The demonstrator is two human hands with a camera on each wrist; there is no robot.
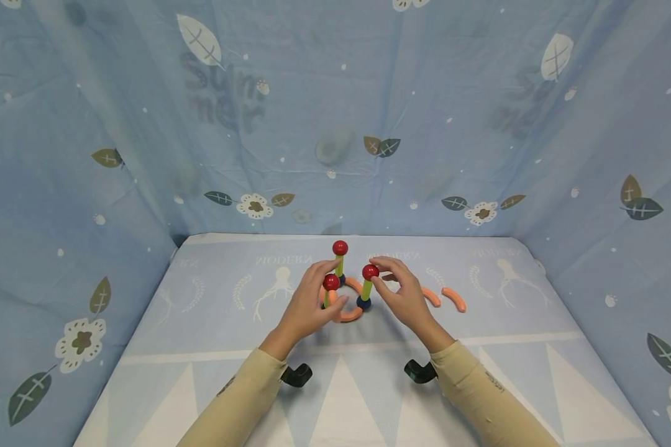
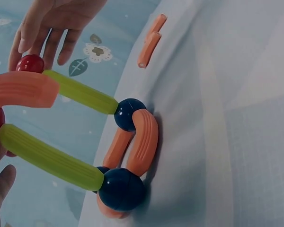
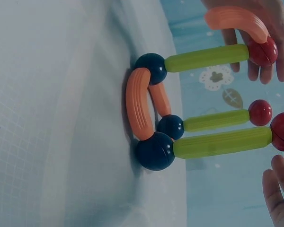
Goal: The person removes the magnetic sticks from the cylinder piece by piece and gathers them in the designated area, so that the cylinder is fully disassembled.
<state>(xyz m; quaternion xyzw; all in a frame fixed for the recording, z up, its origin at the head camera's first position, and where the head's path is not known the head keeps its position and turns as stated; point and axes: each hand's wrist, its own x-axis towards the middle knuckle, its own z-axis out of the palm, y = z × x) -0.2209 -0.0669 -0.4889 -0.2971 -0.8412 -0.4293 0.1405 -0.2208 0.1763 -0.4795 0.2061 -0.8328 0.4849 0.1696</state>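
from my remote seat, i see the left hand at nine o'clock, fingers spread around the left red ball. a curved orange stick juts from that ball toward six, its far end free. the back red ball stands at twelve. at three, the right hand seems to pinch the right red ball; i'd hold its green post upright and press gently, never sideways. beyond, two loose orange sticks lie on the surface.

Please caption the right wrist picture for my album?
Three green rods join red balls to blue balls linked by orange arcs.
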